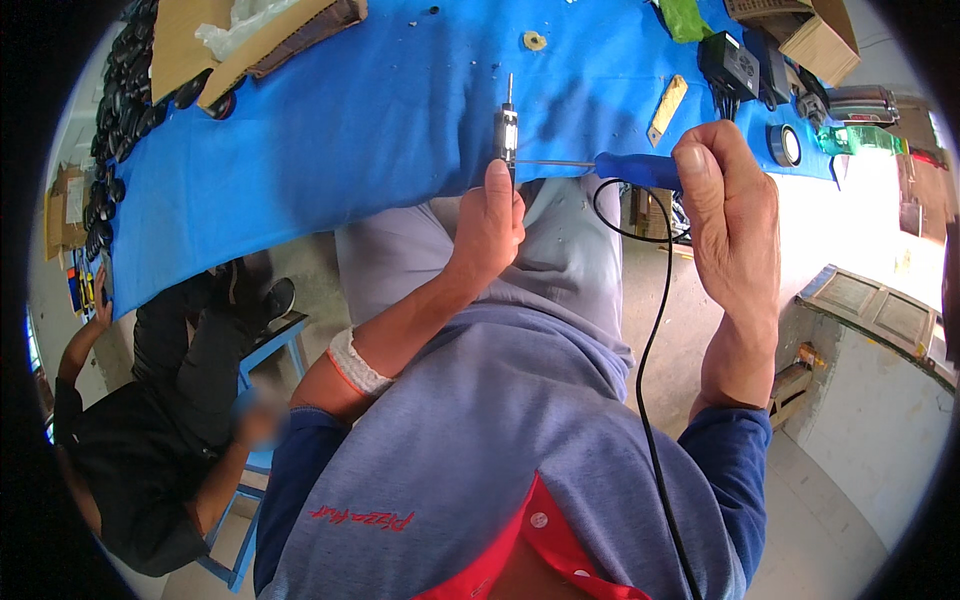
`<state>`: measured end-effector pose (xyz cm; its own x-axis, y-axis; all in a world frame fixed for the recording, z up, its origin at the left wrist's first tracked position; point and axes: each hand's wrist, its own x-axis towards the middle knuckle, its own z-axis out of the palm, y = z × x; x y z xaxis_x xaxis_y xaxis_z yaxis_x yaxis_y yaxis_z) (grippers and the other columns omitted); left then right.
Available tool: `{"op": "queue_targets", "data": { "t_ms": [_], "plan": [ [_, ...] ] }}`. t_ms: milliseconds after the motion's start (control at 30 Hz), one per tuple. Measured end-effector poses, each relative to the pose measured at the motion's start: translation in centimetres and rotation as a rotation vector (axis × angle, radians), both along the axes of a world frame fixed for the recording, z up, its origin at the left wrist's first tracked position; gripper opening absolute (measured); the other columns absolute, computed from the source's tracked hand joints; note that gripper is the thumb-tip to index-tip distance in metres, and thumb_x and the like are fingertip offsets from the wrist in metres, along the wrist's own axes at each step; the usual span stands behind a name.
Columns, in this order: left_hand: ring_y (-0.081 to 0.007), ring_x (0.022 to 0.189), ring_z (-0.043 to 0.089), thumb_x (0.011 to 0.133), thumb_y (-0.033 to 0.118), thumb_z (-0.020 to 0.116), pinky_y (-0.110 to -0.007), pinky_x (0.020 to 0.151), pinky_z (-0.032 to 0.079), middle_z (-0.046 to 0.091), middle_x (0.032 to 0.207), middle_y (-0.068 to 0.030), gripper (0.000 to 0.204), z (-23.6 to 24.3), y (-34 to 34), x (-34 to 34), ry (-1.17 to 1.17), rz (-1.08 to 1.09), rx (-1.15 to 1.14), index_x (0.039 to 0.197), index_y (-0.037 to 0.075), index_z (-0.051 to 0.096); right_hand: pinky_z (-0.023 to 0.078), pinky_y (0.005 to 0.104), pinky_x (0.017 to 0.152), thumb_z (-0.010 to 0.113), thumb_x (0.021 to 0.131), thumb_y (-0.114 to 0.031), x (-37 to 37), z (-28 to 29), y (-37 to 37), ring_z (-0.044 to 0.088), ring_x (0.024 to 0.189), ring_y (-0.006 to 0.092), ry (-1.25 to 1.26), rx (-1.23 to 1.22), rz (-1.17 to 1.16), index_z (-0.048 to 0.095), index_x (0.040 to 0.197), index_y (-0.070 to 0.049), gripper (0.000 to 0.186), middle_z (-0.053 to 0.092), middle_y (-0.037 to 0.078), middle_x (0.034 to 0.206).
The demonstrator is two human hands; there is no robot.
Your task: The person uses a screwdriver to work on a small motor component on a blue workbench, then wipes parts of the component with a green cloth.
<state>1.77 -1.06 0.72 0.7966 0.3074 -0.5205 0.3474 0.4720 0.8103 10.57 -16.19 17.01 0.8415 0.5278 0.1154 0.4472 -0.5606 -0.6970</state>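
My left hand [490, 225] is closed around the lower end of a slim black-and-silver cylindrical part [506, 130], with a thin metal shaft pointing away from me. My right hand [725, 215] grips the blue handle of a screwdriver [632, 168]. Its thin blade runs leftward, and the tip meets or nearly meets the side of the part, just above my left thumb; exact contact cannot be made out. Both hands are over the near edge of a blue-covered table [380, 130]. A black cable [655, 340] loops below the screwdriver and hangs down over my shirt.
At the left are a cardboard box [270, 50] and a heap of black rounded pieces [125, 90]. A black box-shaped device [728, 65], tape roll [784, 146], green bottle [862, 140] and yellowish strip [667, 108] lie to the right. Another person [150, 450] sits lower left.
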Motion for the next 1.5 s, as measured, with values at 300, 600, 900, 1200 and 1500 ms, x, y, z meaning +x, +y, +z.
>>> {"op": "queue_targets", "data": {
  "t_ms": [300,600,900,1200,1500],
  "plan": [
    [-0.0092,0.032,0.033,0.085,0.065,0.036,-0.024,0.029,0.023,0.036,0.043,0.0000,0.060,-0.2,0.0,-0.2,0.021,-0.025,-0.005,0.060,0.011,0.040,0.038,0.0243,0.049,0.057,0.086,-0.012,0.8,-0.6,0.0,0.048,0.060,0.0100,0.001,0.146,0.199,0.054,0.086,-0.001,0.012,0.054,0.006,0.070],
    [-0.0088,0.032,0.031,0.085,0.066,0.036,-0.024,0.029,0.022,0.034,0.044,0.0006,0.060,-0.1,0.0,-0.3,0.024,-0.034,0.008,0.061,0.011,0.039,0.032,0.0214,0.050,0.046,0.094,-0.036,-0.6,0.2,0.3,0.039,0.055,0.0064,0.072,0.059,0.056,0.055,0.088,-0.002,0.036,0.049,0.002,0.072],
    [-0.0085,0.032,0.030,0.084,0.067,0.036,-0.024,0.029,0.022,0.034,0.044,0.0005,0.061,0.6,0.0,-0.1,0.036,-0.025,-0.055,0.062,0.010,0.039,0.037,0.0250,0.049,0.055,0.090,-0.021,0.3,-0.9,0.0,0.044,0.053,0.0102,-0.078,0.128,0.154,0.054,0.082,-0.001,0.022,0.050,0.003,0.059],
    [-0.0090,0.033,0.033,0.084,0.066,0.036,-0.023,0.030,0.024,0.035,0.045,-0.0001,0.061,0.4,0.2,0.0,0.027,-0.046,-0.017,0.062,0.010,0.040,0.036,0.0241,0.048,0.053,0.091,-0.026,-0.3,-0.5,-0.1,0.043,0.051,0.0087,0.035,0.131,0.153,0.054,0.084,0.000,0.027,0.049,0.003,0.057],
    [-0.0086,0.034,0.034,0.085,0.068,0.031,-0.022,0.030,0.025,0.036,0.045,-0.0005,0.063,0.0,0.4,-0.5,-0.019,-0.078,-0.021,0.065,0.009,0.041,0.033,0.0236,0.045,0.050,0.093,-0.029,-0.9,-0.3,0.5,0.039,0.050,0.0080,0.064,0.108,-0.048,0.051,0.079,0.000,0.032,0.044,0.002,0.055]
  ]
}}
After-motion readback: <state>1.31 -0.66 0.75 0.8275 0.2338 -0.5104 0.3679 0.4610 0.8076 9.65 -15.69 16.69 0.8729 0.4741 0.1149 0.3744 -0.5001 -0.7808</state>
